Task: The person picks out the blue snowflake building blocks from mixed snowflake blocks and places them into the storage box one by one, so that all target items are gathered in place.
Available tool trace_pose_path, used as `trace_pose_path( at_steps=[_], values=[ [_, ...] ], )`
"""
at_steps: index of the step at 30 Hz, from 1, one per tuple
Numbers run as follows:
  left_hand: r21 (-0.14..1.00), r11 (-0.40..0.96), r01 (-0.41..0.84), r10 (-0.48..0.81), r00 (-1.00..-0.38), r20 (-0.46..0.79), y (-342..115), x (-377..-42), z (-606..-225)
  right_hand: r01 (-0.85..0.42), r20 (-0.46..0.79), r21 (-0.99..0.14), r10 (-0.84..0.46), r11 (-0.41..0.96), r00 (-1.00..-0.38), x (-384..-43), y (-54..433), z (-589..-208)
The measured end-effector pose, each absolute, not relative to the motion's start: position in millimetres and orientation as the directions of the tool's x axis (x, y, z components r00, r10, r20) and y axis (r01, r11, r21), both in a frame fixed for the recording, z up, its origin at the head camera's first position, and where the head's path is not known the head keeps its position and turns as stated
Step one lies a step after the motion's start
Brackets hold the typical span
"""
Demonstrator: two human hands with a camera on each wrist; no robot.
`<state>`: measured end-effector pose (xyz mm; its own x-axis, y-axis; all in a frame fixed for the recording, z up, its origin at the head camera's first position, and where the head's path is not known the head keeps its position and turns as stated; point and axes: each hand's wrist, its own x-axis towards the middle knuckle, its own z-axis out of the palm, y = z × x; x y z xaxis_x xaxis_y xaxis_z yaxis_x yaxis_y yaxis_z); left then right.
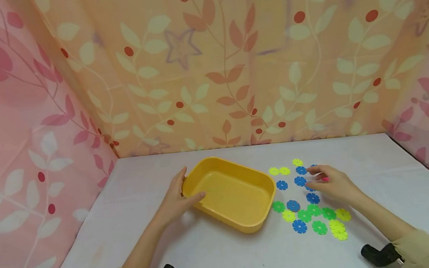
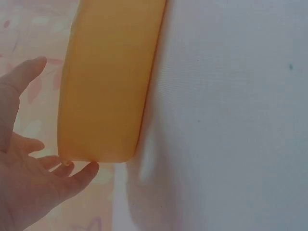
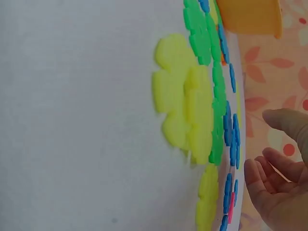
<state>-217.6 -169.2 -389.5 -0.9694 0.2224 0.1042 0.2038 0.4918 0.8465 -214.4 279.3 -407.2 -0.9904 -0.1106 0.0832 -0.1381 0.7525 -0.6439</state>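
Observation:
A yellow rectangular plastic tray (image 1: pixel 229 193) sits on the table, its inside bare. My left hand (image 1: pixel 179 197) is at its left end, thumb spread over the near rim. In the left wrist view the fingertips (image 2: pixel 89 168) touch the tray's end wall while the thumb stands away from it. My right hand (image 1: pixel 331 183) hovers over the far right part of a spread of flower-shaped discs, fingers loosely bent, nothing held. Blue discs (image 1: pixel 300 181) lie by its fingertips, and a pink disc (image 3: pixel 231 208) shows close to it, partly hidden in the head view.
Nearer me lie green discs (image 1: pixel 319 227), a blue disc (image 1: pixel 299 226) and overlapping yellow discs (image 1: pixel 337 226). More yellow discs (image 1: pixel 274 171) are at the far side. A white cloth covers the table (image 1: pixel 227 262). Patterned curtains (image 1: pixel 227 63) enclose the back and sides.

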Motion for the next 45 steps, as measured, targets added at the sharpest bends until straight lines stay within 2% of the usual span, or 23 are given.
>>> trace_pose_path(
  at_steps=[6,17,45],
  values=[
    [0.835,0.503,0.224,0.253,-0.962,0.106,-167.4,-216.0,-393.7,-0.162,0.086,-0.601,-0.138,0.783,-0.987,-224.2,277.7,-414.3],
    [0.827,0.523,0.208,0.304,-0.951,0.047,-167.2,-214.1,-402.5,-0.142,0.044,-0.595,-0.145,0.791,-0.988,-231.5,276.8,-417.4],
    [0.778,0.574,0.256,0.375,-0.927,0.029,-170.2,-215.9,-409.6,-0.186,0.089,-0.542,-0.164,0.819,-0.982,-239.6,277.6,-418.4]
  ],
)
